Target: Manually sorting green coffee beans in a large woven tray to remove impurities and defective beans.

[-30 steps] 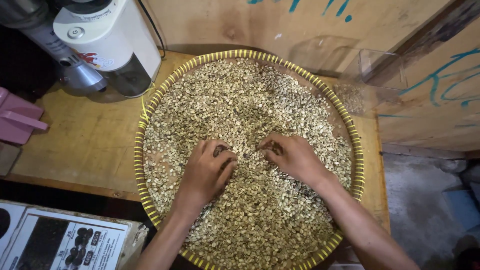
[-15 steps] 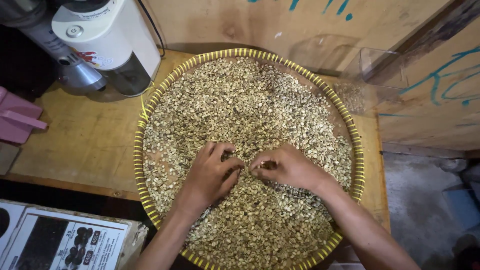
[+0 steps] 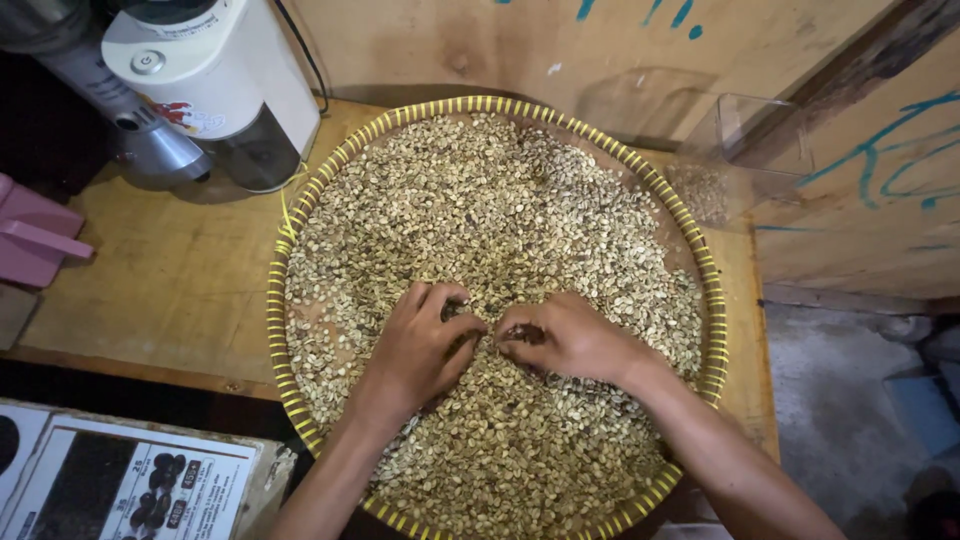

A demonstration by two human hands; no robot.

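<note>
Pale green coffee beans (image 3: 500, 210) are spread across a round woven tray with a yellow-striped rim (image 3: 276, 300), set on a wooden table (image 3: 170, 280) beside a white grinder (image 3: 215, 85) and a clear plastic scoop (image 3: 745, 150). The left hand (image 3: 420, 345) and right hand (image 3: 565, 338) are curled knuckle to knuckle at the tray's middle — fingers pinched narrowly among the beans, though what is held cannot be told. The picking would likely be done best with light fingertip pinches — the layer being kept thin so that darker beans stay visible.
</note>
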